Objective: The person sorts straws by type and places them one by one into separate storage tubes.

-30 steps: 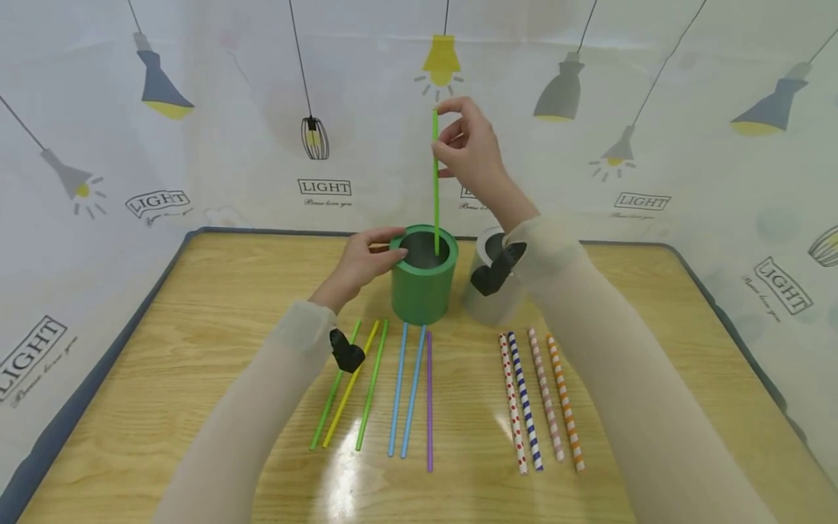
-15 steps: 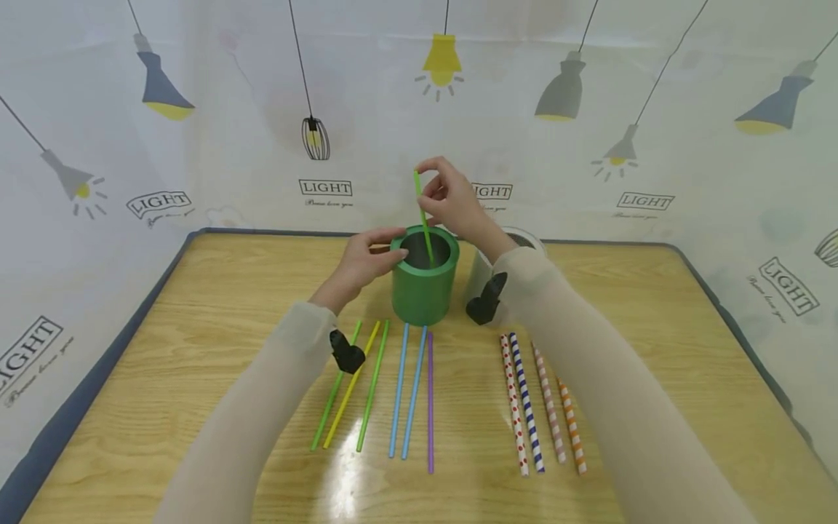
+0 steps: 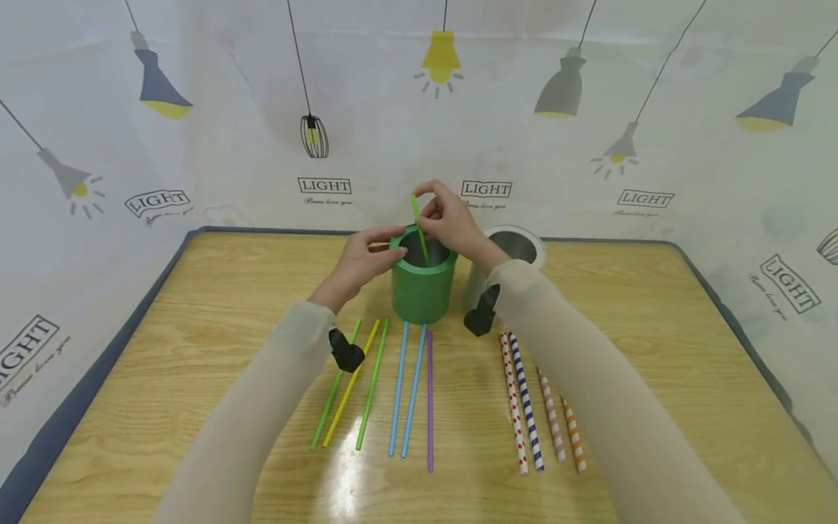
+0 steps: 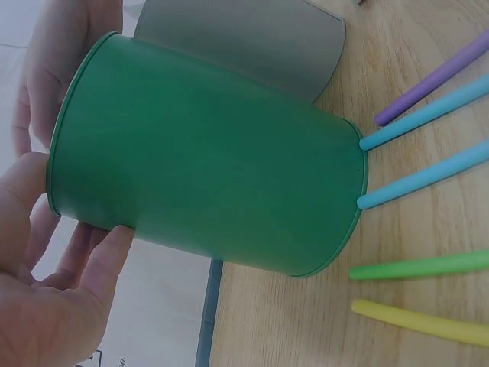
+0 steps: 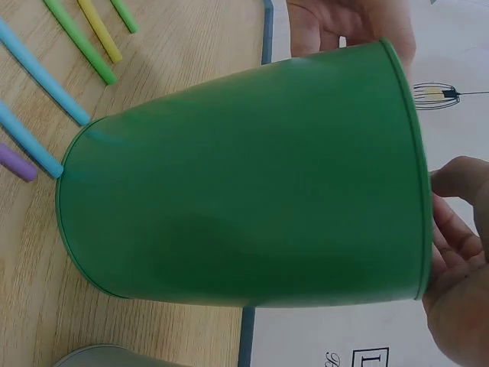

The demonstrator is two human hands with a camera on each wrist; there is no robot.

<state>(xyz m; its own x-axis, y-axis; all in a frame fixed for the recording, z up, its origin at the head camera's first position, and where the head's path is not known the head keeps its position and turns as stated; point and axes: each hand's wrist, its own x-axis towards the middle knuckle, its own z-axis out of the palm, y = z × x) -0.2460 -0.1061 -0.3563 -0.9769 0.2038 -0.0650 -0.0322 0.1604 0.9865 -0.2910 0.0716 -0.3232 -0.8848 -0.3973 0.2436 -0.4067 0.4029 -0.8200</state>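
Observation:
A green cup-shaped bucket (image 3: 422, 295) stands upright toward the back of the wooden table. My left hand (image 3: 360, 263) grips its rim on the left, thumb at the near side of the opening, fingers along the outer wall in the left wrist view. Over the opening, my right hand (image 3: 450, 222) pinches a green straw (image 3: 421, 229) near its upper end. The straw leans, its lower part inside the bucket. In the right wrist view the bucket wall (image 5: 244, 183) hides the straw, and the right hand (image 5: 458, 252) shows beyond the rim.
A white-grey bucket (image 3: 524, 244) stands to the right, partly behind my right wrist. Plain straws in green, yellow (image 3: 351, 383), blue (image 3: 398, 389) and purple (image 3: 430, 400) lie in front of the green bucket. Several patterned straws (image 3: 526, 400) lie at the right. A printed curtain (image 3: 366, 94) encloses the table.
My right hand has come down and slightly left, lowering the green straw further into the green bucket and tilting it. My left hand keeps its place on the rim.

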